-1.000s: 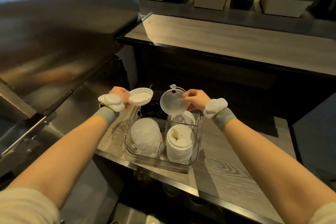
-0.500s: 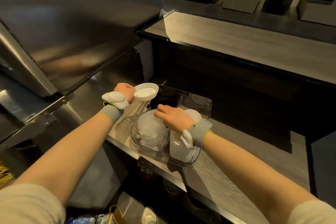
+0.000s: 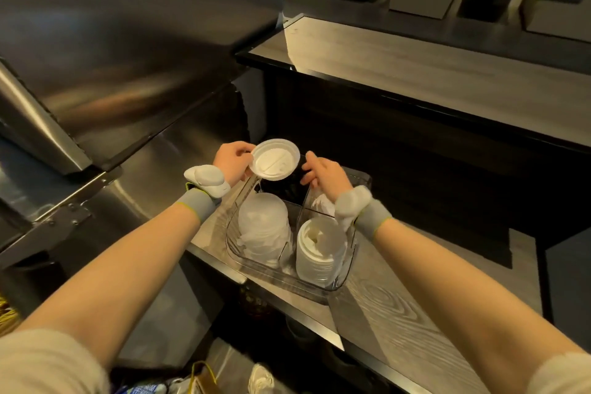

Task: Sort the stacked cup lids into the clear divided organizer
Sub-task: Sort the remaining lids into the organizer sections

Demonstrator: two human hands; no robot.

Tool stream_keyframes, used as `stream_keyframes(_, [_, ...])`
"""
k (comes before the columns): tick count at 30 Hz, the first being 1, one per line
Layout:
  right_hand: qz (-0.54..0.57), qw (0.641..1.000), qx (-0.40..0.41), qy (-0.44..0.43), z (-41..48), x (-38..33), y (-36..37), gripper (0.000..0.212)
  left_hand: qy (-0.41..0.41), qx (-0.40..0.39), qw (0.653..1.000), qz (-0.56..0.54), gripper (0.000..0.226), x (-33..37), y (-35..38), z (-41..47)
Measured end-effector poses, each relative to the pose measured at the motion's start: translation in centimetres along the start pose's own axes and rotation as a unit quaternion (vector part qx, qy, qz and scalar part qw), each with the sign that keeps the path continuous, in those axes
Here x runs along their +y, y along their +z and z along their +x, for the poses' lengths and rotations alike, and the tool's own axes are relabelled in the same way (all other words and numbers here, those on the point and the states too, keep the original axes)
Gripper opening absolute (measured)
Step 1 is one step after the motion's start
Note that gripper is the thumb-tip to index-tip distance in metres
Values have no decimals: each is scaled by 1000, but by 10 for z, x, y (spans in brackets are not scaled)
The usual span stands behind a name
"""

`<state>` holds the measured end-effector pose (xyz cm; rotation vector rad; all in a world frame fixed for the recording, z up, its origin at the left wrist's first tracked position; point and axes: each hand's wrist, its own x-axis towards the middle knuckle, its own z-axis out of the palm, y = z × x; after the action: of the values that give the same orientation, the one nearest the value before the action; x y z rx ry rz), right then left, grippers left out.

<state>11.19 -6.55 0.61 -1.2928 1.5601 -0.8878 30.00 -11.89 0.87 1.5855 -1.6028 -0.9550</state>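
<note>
A clear divided organizer (image 3: 323,293) sits on the wooden counter. Its near left compartment holds a stack of clear dome lids (image 3: 264,227), its near right one a stack of white lids (image 3: 321,248). More white lids (image 3: 321,203) lie in the far right compartment, partly behind my wrist. My left hand (image 3: 231,161) pinches the rim of a white flat lid (image 3: 275,159) above the organizer's far left corner. My right hand (image 3: 323,174) hovers over the far part of the organizer with fingers loosely extended toward that lid and nothing in it.
A large stainless steel hood or machine (image 3: 128,51) fills the left side. A raised wooden bar top (image 3: 431,73) runs behind the organizer. The wooden counter (image 3: 399,307) stretches to the right. Bags and a shoe (image 3: 262,377) show on the floor below.
My right hand set the clear lid onto the dome stack, then lifted off and moved back toward the white lid in my left hand. The left hand stayed roughly where it was.
</note>
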Motion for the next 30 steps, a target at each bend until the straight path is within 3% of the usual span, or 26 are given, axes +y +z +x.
stream_keyframes(3, [138,985,-50,95,8,-9,-18,39,58,-49,997,14,24,16,16,2])
stream_keyframes(9, [111,993,-30,40,1,0,-50,34,85,-183,977,74,16,33,43,8])
stream_keyframes(11, [135,988,-72,29,-4,6,-60,33,125,-179,972,85,8,39,50,9])
stream_keyframes(14, [186,965,-167,82,-9,12,-72,59,167,-137,974,64,15,47,62,13])
stream_keyframes(16, [165,967,-179,79,-9,13,-78,66,192,-141,969,61,14,54,71,12])
stream_keyframes(19, [93,989,-108,34,-5,17,-82,58,220,-160,960,69,19,54,80,14])
stream_keyframes(22, [-79,996,-30,27,0,27,-86,63,221,-174,953,111,40,49,77,23])
stream_keyframes(26, [-348,936,-57,-6,5,45,-73,89,210,-60,971,94,41,43,60,36])
stream_keyframes(30, [-494,867,-62,-23,14,63,-52,95,151,9,985,84,37,30,47,47])
